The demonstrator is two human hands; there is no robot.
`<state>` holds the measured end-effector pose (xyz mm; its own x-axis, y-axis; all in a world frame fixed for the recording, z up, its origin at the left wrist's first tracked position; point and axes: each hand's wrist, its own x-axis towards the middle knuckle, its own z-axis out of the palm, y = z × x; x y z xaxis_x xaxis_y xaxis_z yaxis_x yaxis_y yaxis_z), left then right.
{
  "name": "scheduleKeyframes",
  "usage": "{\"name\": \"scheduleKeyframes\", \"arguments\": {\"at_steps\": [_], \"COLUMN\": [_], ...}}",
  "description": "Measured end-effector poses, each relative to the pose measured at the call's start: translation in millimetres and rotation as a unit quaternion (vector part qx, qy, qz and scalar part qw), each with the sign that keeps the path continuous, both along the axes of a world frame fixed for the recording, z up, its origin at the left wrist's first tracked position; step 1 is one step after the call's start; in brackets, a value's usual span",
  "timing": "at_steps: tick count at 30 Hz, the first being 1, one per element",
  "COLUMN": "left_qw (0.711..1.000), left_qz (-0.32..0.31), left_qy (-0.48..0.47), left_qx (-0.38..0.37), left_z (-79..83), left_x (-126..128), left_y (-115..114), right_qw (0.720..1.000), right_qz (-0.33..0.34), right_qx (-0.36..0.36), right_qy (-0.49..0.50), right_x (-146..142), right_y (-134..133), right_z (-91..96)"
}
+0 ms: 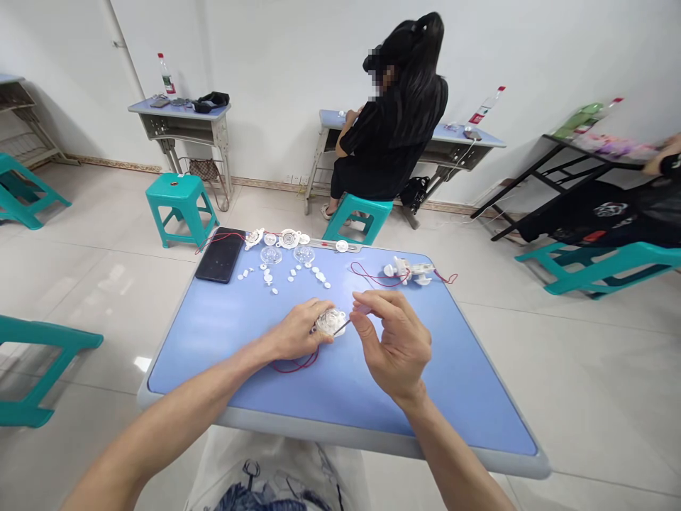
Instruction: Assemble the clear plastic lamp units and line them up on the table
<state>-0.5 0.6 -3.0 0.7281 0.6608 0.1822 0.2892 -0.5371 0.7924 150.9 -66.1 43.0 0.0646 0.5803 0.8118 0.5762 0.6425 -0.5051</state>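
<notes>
My left hand point(298, 332) is closed around a small clear-and-white round plastic part point(330, 321), held just above the blue table point(250, 355). A red wire point(294, 365) trails from that part under my left hand. My right hand point(391, 337) is pinched on a thin dark pin-like tool point(342, 327) whose tip touches the part. Both hands meet near the middle of the table.
At the table's far edge lie a black phone point(220, 254), several small white and clear plastic pieces point(290, 259), and a white assembly with red wire point(409, 270). A person in black sits on a teal stool point(354, 216) beyond. Teal stools point(181, 202) and desks stand around.
</notes>
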Motion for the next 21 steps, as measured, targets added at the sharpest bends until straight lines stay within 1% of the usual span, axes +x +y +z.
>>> {"name": "scheduleKeyframes", "arguments": {"at_steps": [4, 9, 15, 21], "left_qw": [1.0, 1.0, 1.0, 1.0], "left_qz": [0.003, 0.0, -0.002, -0.003], "left_qy": [0.006, 0.004, 0.004, 0.001], "left_qx": [0.0, 0.0, -0.005, -0.001], "left_z": [0.3, 0.7, 2.6, 0.7], "left_x": [-0.1, -0.3, -0.3, -0.3], "left_y": [0.0, 0.1, -0.3, 0.2], "right_qw": [1.0, 0.999, 0.999, 0.999], "right_qz": [0.01, -0.001, 0.008, 0.001], "right_qx": [-0.003, 0.0, 0.013, 0.013], "right_qy": [0.013, 0.036, 0.031, 0.03], "right_x": [-0.5, -1.4, -0.8, 0.1], "right_y": [-0.3, -1.1, -2.4, -2.4], "right_z": [-2.3, -6.9, -7.0, -7.5]}}
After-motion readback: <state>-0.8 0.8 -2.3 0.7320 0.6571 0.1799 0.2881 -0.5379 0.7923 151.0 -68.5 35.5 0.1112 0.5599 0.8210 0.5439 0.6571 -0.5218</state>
